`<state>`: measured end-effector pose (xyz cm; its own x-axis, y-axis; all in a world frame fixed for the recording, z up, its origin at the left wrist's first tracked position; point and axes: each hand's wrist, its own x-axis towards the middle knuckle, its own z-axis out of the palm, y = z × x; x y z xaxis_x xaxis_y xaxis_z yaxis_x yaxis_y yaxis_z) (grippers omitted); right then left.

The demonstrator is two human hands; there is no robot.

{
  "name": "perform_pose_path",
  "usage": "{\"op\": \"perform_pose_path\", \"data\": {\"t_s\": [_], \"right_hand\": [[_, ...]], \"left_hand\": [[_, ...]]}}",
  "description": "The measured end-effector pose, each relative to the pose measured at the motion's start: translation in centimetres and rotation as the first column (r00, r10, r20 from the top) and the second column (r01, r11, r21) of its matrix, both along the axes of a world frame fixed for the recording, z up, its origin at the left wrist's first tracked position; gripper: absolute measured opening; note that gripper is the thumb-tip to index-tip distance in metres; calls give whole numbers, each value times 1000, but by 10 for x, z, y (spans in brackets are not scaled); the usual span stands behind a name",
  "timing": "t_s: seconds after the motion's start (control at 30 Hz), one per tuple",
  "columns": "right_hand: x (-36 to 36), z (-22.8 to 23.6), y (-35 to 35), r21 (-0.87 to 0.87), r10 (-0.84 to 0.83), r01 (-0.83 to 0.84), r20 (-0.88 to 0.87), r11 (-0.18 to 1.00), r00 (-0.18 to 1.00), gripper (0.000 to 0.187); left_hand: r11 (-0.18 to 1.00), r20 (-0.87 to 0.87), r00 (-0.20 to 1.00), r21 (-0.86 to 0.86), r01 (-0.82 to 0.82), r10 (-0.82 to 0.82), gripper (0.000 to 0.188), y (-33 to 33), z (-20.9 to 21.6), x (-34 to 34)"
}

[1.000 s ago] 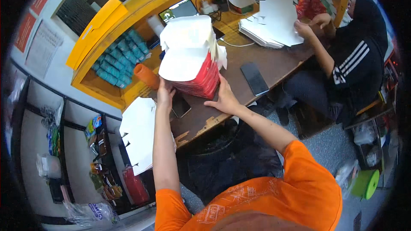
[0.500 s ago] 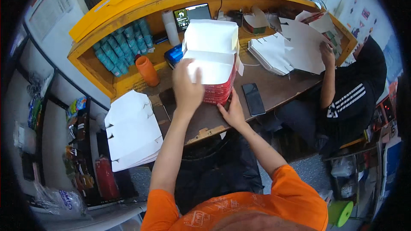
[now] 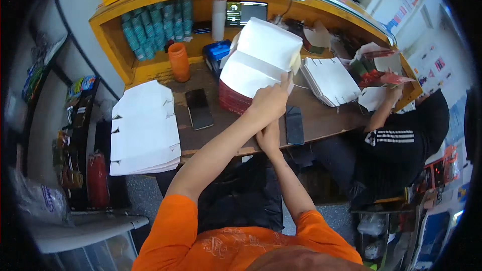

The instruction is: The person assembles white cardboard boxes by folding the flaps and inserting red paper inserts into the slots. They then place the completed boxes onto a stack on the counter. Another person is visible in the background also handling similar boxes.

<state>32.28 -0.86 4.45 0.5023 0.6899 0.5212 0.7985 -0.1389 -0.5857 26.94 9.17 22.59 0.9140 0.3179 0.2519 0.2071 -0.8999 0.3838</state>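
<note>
A stack of red paper boxes (image 3: 232, 97) stands on the brown desk. The top box (image 3: 256, 74) is unfolded, its white inside facing up and its lid panel leaning back. My left hand (image 3: 270, 101) reaches across to the stack's right side, fingers bent at the top box's side flap, the index finger stretched along it. Below it, my right hand (image 3: 269, 134) rests against the near right corner; its fingers are mostly hidden behind my left hand. One black phone (image 3: 294, 125) lies just right of my right hand, another (image 3: 199, 109) left of the stack.
Flat white box blanks (image 3: 143, 125) overhang the desk's front left edge. An orange bottle (image 3: 178, 62) and a blue box (image 3: 217, 51) stand behind. More white blanks (image 3: 329, 80) are stacked at right, near a seated co-worker (image 3: 401, 140) holding red-printed card. Teal rolls fill the shelf.
My left hand has moved right, from the top box's left edge to its right side. The stack now sits turned. The co-worker's large white sheet has gone from the hand's front. My view has shifted.
</note>
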Motion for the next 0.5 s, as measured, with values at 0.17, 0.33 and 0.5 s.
{"op": "perform_pose_path", "data": {"t_s": [0.17,0.33,0.5], "right_hand": [[-17,20,1,50,-59,68,-163,996,985,81],[-23,22,4,6,-112,113,-95,994,989,73],[-11,6,4,6,-187,188,-57,982,981,67]], "left_hand": [[954,554,784,-66,-292,278,38,54,15,-42],[746,471,680,-644,-170,562,55,114,-43,-78],[571,318,834,-821,6,450,83,87,-116,-70]]}}
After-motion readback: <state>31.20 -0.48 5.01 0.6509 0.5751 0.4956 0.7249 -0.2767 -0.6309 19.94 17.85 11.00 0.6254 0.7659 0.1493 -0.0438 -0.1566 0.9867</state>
